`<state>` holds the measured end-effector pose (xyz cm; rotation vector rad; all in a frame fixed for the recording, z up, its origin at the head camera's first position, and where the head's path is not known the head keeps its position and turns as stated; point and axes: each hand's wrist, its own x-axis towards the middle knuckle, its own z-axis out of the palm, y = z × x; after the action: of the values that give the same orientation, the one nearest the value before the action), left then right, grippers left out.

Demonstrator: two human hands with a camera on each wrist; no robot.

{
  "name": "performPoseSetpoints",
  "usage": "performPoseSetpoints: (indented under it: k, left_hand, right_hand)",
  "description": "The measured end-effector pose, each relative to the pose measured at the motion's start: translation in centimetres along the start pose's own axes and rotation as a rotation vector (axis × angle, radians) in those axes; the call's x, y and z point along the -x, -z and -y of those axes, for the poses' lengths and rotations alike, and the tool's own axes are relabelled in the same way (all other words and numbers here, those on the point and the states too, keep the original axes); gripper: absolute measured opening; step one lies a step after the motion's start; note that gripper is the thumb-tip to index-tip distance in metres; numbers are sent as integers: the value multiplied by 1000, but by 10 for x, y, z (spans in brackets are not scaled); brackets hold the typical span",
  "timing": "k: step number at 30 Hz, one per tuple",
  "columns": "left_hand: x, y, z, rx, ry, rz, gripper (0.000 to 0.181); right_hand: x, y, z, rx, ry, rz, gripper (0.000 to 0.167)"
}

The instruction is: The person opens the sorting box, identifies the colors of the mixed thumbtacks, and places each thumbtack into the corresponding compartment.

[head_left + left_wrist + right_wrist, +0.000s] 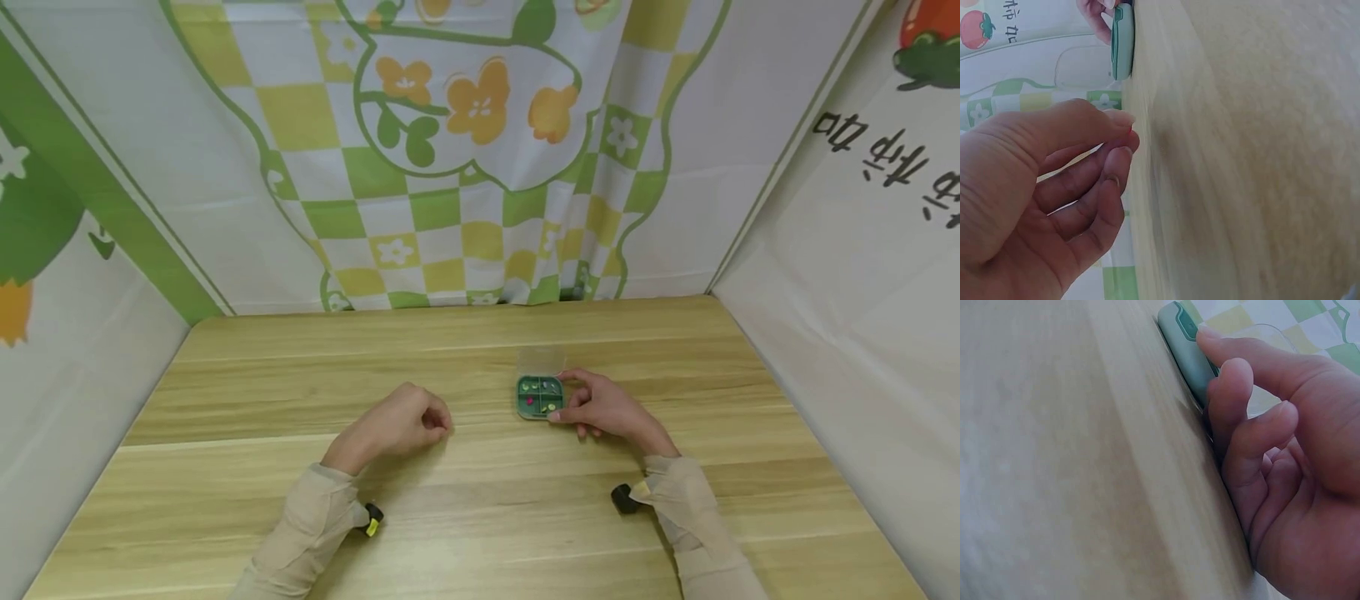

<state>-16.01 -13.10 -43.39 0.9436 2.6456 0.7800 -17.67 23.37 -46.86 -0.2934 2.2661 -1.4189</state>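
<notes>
A small green pill box (540, 397) lies on the table with its clear lid (542, 360) raised at the back. Its four-part tray holds small yellow-green pieces (551, 407) and a red piece (529, 402) in the front left compartment. My right hand (606, 407) grips the box by its right side, thumb at the front corner and a finger near the back. To the left of the box, apart from it, is my left hand (401, 421). Its thumb and forefinger pinch a tiny red piece (1129, 130), mostly hidden by the fingertips.
The wooden table (480, 517) runs back to a checked, flowered curtain (465, 242). White printed cloth walls (840, 275) stand along both sides. Each wrist carries a small black camera (624, 499) under a beige sleeve (693, 508).
</notes>
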Motion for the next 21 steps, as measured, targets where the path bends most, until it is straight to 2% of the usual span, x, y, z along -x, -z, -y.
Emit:
performPoseSetpoints:
  k: [8,13,21]
  left_hand:
    - [-2,0,-2,-15,22,-10,8]
    - [-7,-2,-6,-48,-14,-28,8]
    - [-26,0,-13,-78,-61,-26,10]
  right_hand:
    - [-1,0,0,14,19,-1,79]
    - [-2,-1,-1,9,15,-1,78]
    - [-1,0,-1,-1,0,-12,78]
